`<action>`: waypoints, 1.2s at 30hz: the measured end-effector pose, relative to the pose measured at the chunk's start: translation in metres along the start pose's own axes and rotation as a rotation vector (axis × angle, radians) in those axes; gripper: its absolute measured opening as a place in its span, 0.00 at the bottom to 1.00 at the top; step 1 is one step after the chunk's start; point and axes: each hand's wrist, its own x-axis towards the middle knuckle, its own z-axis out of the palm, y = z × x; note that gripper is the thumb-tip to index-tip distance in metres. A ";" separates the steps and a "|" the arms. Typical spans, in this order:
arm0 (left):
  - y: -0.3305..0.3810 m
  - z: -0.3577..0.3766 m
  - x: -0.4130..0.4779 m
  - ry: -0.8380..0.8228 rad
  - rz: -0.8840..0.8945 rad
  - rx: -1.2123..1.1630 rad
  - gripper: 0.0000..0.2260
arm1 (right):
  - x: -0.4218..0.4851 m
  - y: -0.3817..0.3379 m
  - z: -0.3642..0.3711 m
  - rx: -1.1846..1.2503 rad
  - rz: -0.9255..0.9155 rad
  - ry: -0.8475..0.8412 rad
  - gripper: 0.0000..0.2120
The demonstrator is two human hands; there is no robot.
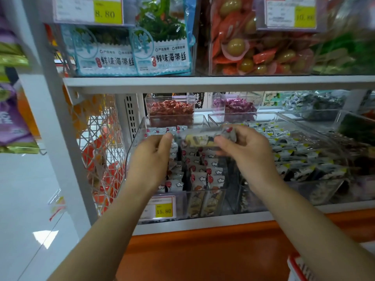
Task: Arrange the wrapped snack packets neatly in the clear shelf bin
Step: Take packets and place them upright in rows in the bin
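Currently in the hands: a long snack packet (203,137) is lying level between them, just above the bin's open top; the left hand (151,157) is pinching its left end and the right hand (249,153) is gripping its right end with curled fingers.
Packet's look: a clear wrapper is showing a pale yellow and dark filling, with a crimped white end and a red spot by the right hand; blur is hiding the print.
Clear bin (134,151): it is sitting on the lower shelf directly below both hands, tilting its front wall towards the person.
Standing packets (205,173): white wrappers with red spots and little clouds are standing on end in close rows under the hands.
Price tag (160,208): a yellow label reading 15.80 is hanging on the bin's front, below the left wrist.
Right of the right hand: a neighbouring bin (300,155) is holding black, white and yellow packets.
Beyond the hands: small bins of red sweets (170,108) and purple sweets (235,105) are standing further back.
Above the hands: a white shelf board (203,81) is carrying seaweed bags (142,47) and a bin of orange wrappers (253,47).
Left of the left hand: a white wire basket (99,151) is holding orange goods.
Below the forearms: an orange panel (203,250) is running along the base, and a pale floor (24,199) is shining off to the left.
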 end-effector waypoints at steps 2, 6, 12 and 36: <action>-0.008 0.004 0.020 -0.009 0.096 0.216 0.15 | 0.021 0.002 0.000 -0.037 0.016 0.053 0.03; -0.033 0.025 0.071 -0.216 0.133 0.676 0.15 | 0.066 0.015 0.011 -0.114 0.046 0.076 0.09; -0.064 0.051 0.125 -0.498 0.125 0.931 0.33 | 0.112 0.036 0.035 -0.171 0.076 0.084 0.09; -0.074 0.050 0.125 -0.578 0.125 0.972 0.35 | 0.149 0.059 0.088 -0.493 -0.132 0.071 0.08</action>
